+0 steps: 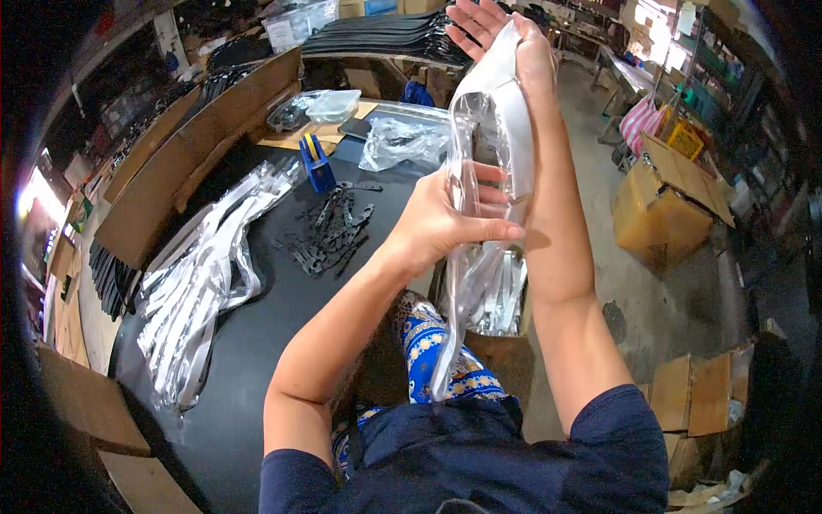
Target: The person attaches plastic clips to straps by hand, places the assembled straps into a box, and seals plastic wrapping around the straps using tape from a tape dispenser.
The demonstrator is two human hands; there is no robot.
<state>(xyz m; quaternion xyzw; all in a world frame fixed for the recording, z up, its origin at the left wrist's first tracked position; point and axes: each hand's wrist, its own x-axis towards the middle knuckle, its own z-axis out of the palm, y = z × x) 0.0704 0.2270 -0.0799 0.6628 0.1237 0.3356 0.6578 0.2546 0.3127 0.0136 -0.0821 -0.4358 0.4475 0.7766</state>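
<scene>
A white belt-like strap point(512, 128) in a clear plastic sleeve hangs in front of me, looped at its upper part, with a long tail dropping towards my lap. My right hand point(529, 53) is raised at the top, palm facing me and fingers spread; its thumb holds the strap's upper end. Lower down, my left hand point(445, 214) grips the plastic-covered strap, thumb across the front and fingers behind. Below the hands, more plastic-wrapped straps point(497, 300) lie in an open cardboard box point(495, 347). Another pile of sleeved white straps point(205, 283) rests on the black table point(257, 377).
Black hanger-like pieces point(330, 230) lie heaped beside a blue tape dispenser point(318, 164). Clear plastic bags point(402, 144) and a plastic container point(334, 105) sit farther back. A long cardboard wall point(193, 163) borders the left. A taped carton point(664, 210) stands on the floor at right.
</scene>
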